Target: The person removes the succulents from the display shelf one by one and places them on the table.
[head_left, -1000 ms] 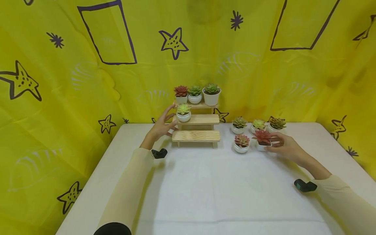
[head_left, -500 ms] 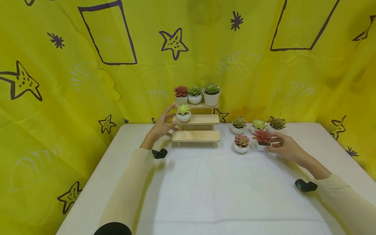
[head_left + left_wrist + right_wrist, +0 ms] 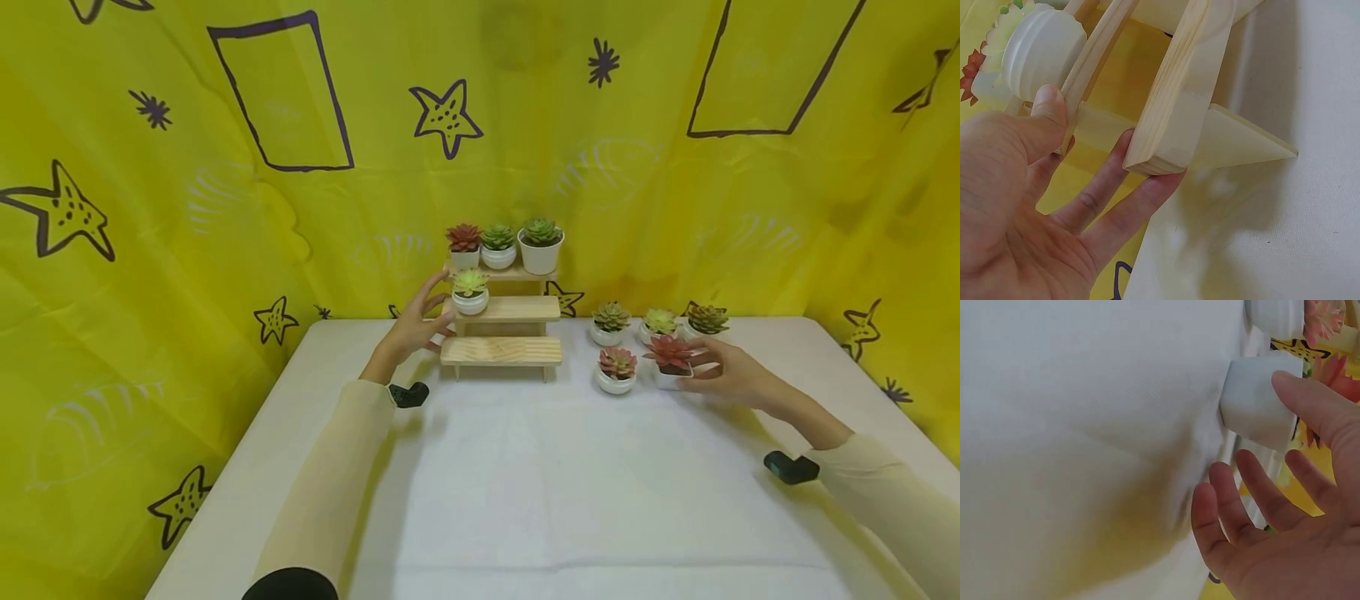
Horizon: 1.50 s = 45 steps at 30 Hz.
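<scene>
My left hand [image 3: 414,323] is at the left end of a three-tier wooden stand [image 3: 500,350]. In the left wrist view its thumb lies on the middle plank's edge, and its fingers [image 3: 1147,200] reach round the plank ends. Beside the thumb sits a yellow-green succulent [image 3: 470,287] in a round white pot. My right hand [image 3: 731,372] holds a red succulent [image 3: 670,354] in a square white pot between thumb and index finger. The other fingers spread below the pot [image 3: 1260,403] in the right wrist view. That pot stands on the white table.
Red and green succulents [image 3: 498,242] line the stand's top tier. A pink succulent [image 3: 617,367] stands left of the red one. Behind are an olive-green succulent [image 3: 611,321], a yellow-green one [image 3: 660,323] and a brownish-green one [image 3: 707,321]. A yellow curtain [image 3: 480,183] hangs behind the table [image 3: 570,483].
The head view has tipped up slightly. My right wrist has shifted a little to the right, while its fingers stay at the red succulent. The left hand keeps its place.
</scene>
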Motion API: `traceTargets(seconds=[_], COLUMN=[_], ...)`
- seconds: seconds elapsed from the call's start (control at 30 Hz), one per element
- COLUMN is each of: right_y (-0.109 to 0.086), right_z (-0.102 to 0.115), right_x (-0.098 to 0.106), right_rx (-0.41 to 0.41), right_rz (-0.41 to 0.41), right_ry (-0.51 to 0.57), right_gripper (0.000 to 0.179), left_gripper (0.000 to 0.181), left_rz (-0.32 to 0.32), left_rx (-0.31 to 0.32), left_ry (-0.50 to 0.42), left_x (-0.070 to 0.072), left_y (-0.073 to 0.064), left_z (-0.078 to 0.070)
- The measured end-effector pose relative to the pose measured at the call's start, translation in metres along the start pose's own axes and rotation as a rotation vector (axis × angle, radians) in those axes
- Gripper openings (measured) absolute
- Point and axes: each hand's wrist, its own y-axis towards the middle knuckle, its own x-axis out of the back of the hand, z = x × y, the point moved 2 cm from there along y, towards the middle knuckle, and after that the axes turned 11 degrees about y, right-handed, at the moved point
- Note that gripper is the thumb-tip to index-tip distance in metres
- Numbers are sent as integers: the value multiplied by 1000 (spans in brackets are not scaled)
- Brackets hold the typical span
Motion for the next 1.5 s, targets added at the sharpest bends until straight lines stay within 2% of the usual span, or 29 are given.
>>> traceTargets(seconds=[0.3, 0.53, 0.67, 0.93, 1.17, 1.33, 1.5], right_y=[-2, 2, 9, 30, 52, 63, 75], right_z=[24, 50, 66, 97, 119, 130, 137], right_x=[20, 33, 33, 16, -6, -19, -30], right_rx=[40, 75, 97, 171, 214, 224, 274], right_rz=[75, 83, 65, 4, -41, -43, -27], right_ry=[-57, -77, -67, -27, 58, 76, 72], right_gripper=[79, 81, 79, 80, 79, 79, 80], left_gripper=[78, 77, 76, 76, 75, 75, 75], left_rz=[19, -10, -15, -11, -24, -24, -25], left_rx=[23, 4, -3, -5, 1, 10, 10], left_ry=[-7, 20, 23, 26, 25, 25, 21], left_x=[2, 0, 0, -1, -2, -4, -3], left_y=[-15, 0, -1, -2, -1, -1, -1], left_z=[-25, 0, 0, -1, 0, 0, 0])
